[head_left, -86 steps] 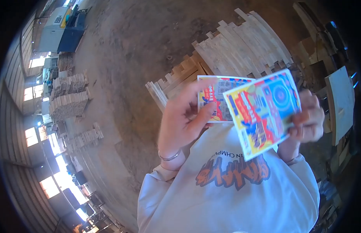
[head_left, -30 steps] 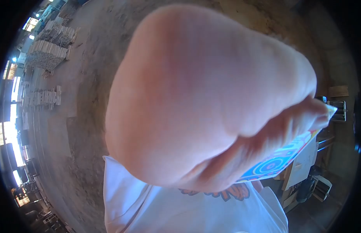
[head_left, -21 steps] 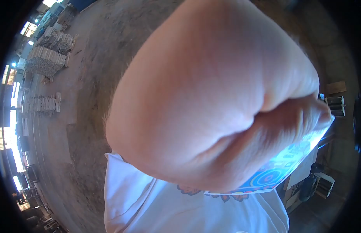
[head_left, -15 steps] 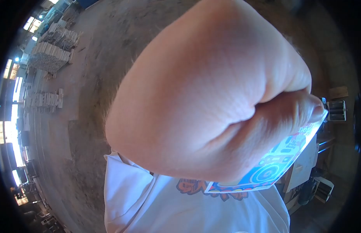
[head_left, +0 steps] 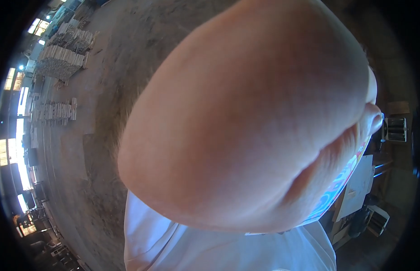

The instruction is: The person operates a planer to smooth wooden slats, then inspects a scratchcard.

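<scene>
Very close to the camera, the bent wrist and back of my left hand (head_left: 259, 122) fill the middle of the view. The arm seems to come from the sleeve side at the left. At the right, the thumb presses along a flat, card-like thing (head_left: 331, 195) with a bright blue and coloured pattern. Most of that thing is behind the hand, so I cannot make out exactly what it is. The other fingers are largely hidden. Below the hand is my white shirt (head_left: 237, 250). My right hand does not show.
Stacks of pale boards (head_left: 61, 61) and a smaller stack (head_left: 58, 111) stand on the dusty concrete floor (head_left: 101, 207) at the left. Bright windows line the far left. At the right are a pale panel (head_left: 356, 189) and boxy items with dark slots (head_left: 395, 129).
My left hand has come nearer the camera and shifted a little right and down. It now covers more of the patterned card and the print on my shirt.
</scene>
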`<state>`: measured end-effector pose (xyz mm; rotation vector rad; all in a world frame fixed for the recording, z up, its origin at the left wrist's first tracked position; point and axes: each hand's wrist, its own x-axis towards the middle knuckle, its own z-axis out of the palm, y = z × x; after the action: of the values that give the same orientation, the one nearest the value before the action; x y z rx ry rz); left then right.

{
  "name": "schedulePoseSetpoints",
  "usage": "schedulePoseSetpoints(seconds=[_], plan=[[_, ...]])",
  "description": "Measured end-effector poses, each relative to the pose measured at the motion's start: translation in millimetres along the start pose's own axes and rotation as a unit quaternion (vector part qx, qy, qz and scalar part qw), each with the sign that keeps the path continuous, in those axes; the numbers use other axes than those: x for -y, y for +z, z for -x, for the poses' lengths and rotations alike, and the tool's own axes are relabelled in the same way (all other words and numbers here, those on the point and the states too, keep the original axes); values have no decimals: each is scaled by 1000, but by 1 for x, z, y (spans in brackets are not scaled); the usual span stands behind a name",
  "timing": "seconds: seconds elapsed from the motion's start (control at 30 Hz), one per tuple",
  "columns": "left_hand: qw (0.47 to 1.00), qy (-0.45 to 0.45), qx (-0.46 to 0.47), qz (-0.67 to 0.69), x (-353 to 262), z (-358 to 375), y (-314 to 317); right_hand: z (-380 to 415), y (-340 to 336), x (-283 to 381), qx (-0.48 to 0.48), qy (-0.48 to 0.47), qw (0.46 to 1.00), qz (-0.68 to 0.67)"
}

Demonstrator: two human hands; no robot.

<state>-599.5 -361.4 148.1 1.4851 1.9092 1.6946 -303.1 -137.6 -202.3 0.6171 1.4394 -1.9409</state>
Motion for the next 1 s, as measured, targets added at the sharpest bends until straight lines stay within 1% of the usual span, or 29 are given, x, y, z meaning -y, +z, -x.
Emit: schedulePoseSetpoints(seconds=[0.03, 0.07, 0.17, 0.2, 0.27, 0.3, 0.4, 0.43, 0.5, 0.53, 0.57, 0.6, 0.63, 0.67, 0.73, 0.83, 0.87, 0.93, 1.0], plan=[[1000, -1, 2, 1, 1, 2, 2, 4, 6, -3, -32, -11, 999, -25], [1000, -4, 4, 2, 3, 4, 4, 7, 13, -6, -91, -20, 994, -52], [1000, -12, 9, 5, 7, 10, 14, -17, 18, -29, -160, 3, 984, 77], [1000, -13, 6, 4, 10, 13, 21, -13, 32, -16, -201, -30, 970, 133], [1000, -12, 9, 3, 10, 14, 12, -13, 46, -19, -277, -92, 925, 244], [1000, -10, 13, 4, 9, 13, 7, -17, 49, -24, -308, -113, 917, 228], [1000, -9, 17, -4, 0, 11, -9, -13, 36, -33, -252, -39, 939, 233], [1000, -5, 17, -6, -4, 9, -13, -4, 37, -30, -216, -150, 956, 129], [1000, -4, 19, -11, -9, 8, -21, 0, 38, -14, -216, -95, 965, 115], [1000, -5, 24, -11, -12, 8, -23, 6, 60, 24, -218, -66, 968, 104], [1000, -4, 28, -11, -14, 9, -24, -1, 63, 21, -219, -132, 961, 106], [999, -5, 33, -11, -15, 9, -24, -16, 58, 4, -218, -112, 969, 29], [999, -6, 36, -10, -17, 9, -24, -27, 62, 2, -221, -105, 970, -1], [999, -5, 37, -10, -18, 9, -24, -37, 64, -4, -223, -96, 970, 10], [999, -3, 41, -7, -19, 11, -21, -51, 70, -2, -226, -86, 966, 92], [999, 1, 44, -6, -20, 12, -14, -58, 77, 9, -219, -78, 945, 228], [999, 1, 45, -5, -21, 13, -13, -50, 89, 34, -212, -74, 935, 276], [999, 4, 46, -7, -21, 13, -11, -42, 84, 50, -191, -58, 903, 380], [999, 7, 50, -10, -21, 11, -13, -24, 76, 66, -164, -39, 857, 487]])
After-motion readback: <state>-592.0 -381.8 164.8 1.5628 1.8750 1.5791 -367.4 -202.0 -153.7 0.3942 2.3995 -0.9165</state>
